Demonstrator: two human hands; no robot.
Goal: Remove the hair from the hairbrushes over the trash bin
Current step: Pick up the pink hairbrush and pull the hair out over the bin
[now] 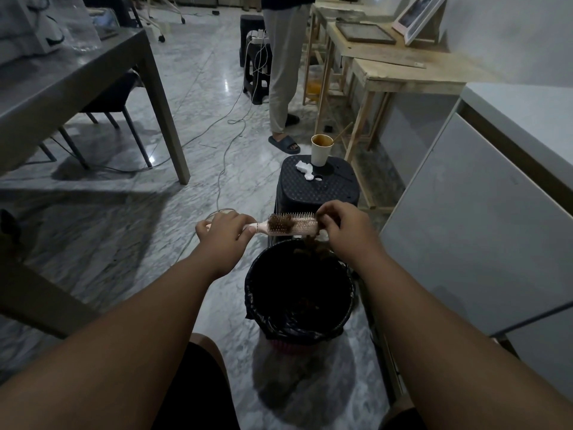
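My left hand (224, 231) is clamped on the handle; the hairbrush (291, 225) runs left-right above the trash bin's (257, 280) far rim. Right hand (339, 226) fingers pinch hair (311, 242) at the tip end; the remaining clump (280, 222) sits leftward, toward the handle.

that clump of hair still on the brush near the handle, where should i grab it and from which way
Pinch the hair clump at its top edge, where it stands above the bristle tips, coming from above and from the right side, since the left hand already grips the handle. The hairbrush lies level with bristles up, so pulling up along the bristles should free it over the trash bin.
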